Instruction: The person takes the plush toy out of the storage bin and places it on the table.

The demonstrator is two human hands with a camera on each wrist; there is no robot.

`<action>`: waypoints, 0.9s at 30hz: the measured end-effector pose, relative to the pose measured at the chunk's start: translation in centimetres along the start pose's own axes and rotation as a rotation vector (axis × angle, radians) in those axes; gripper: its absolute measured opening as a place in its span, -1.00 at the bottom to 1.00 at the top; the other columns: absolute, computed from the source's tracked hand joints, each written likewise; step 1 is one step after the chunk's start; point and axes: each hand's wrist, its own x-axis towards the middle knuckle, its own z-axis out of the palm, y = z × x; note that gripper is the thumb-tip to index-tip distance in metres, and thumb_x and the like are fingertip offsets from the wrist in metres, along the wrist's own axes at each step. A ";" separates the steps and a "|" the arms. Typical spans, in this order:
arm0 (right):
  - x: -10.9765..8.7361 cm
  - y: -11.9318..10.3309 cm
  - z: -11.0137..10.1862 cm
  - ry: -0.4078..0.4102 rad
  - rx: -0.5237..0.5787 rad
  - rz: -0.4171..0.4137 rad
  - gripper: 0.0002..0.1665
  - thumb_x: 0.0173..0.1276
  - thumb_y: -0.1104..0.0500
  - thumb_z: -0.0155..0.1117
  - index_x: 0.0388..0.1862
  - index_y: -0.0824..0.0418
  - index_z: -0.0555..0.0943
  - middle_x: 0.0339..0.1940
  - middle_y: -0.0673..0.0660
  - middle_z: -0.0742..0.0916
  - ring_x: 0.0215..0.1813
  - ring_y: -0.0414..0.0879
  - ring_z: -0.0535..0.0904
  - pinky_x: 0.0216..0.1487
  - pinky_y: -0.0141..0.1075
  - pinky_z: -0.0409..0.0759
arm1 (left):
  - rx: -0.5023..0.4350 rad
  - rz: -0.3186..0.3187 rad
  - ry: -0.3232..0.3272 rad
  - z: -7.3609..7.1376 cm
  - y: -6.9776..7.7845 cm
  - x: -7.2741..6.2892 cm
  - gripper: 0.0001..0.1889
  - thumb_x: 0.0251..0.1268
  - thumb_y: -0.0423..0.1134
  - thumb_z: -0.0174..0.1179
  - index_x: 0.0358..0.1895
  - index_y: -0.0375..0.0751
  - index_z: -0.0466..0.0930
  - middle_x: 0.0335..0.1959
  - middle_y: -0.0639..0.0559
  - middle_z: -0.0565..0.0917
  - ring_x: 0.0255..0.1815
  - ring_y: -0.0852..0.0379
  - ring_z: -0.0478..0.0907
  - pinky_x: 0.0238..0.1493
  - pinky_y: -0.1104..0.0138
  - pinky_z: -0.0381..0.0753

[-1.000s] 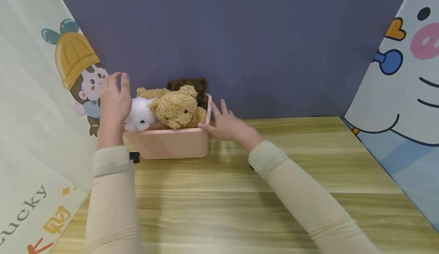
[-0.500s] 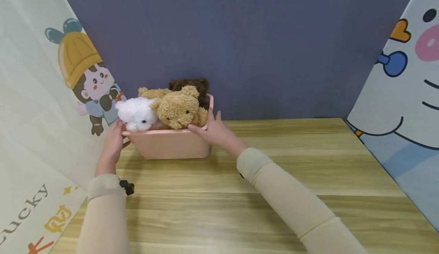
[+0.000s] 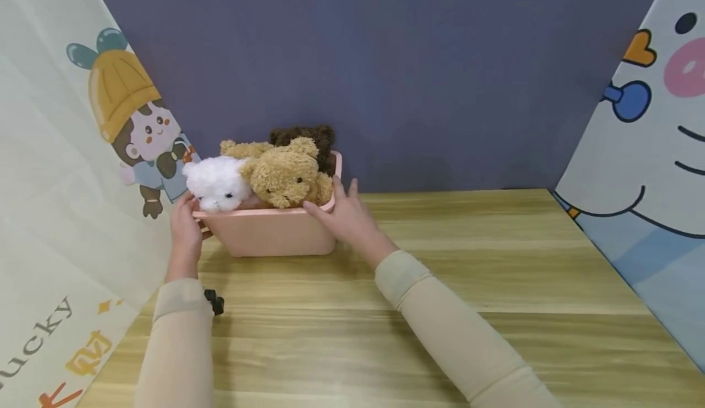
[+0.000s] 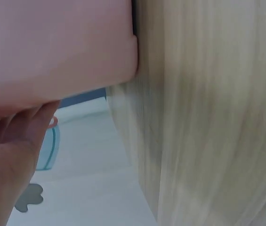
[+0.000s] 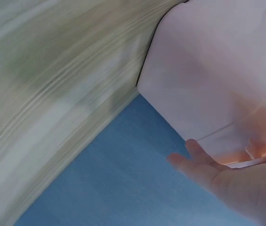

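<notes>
A pink storage bin (image 3: 272, 233) stands on the wooden tabletop against the back wall. It is filled with plush toys: a white one (image 3: 217, 185), a tan teddy bear (image 3: 283, 175) and a dark brown one (image 3: 305, 136) behind. My left hand (image 3: 186, 224) grips the bin's left end, its fingers under the rim and against the wall, as the left wrist view also shows. At the right end, my right hand (image 3: 349, 215) holds the rim with the thumb over the front corner. In the right wrist view some fingers of that hand reach past the bin's side wall.
A dark blue-grey wall (image 3: 413, 77) rises right behind the bin. A white panel with cartoon prints (image 3: 82, 169) stands close on the left, near my left hand. Another printed panel (image 3: 650, 151) bounds the right side. Bare wooden tabletop (image 3: 468, 237) extends to the right.
My left hand has come down from above the white plush to the bin's left rim. My right hand has moved left onto the right rim. The bin looks unmoved.
</notes>
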 end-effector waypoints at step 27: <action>-2.7 2.8 -1.3 -0.008 0.093 0.005 0.33 0.27 -0.80 -0.07 0.82 -0.27 -0.23 0.52 0.45 0.53 0.35 0.37 0.64 0.29 0.23 0.70 | 0.134 0.104 -0.008 1.0 0.1 -3.3 -0.44 0.74 0.00 -0.42 0.56 -0.04 0.36 0.25 -0.06 0.53 -0.31 0.38 0.57 -0.39 0.38 0.78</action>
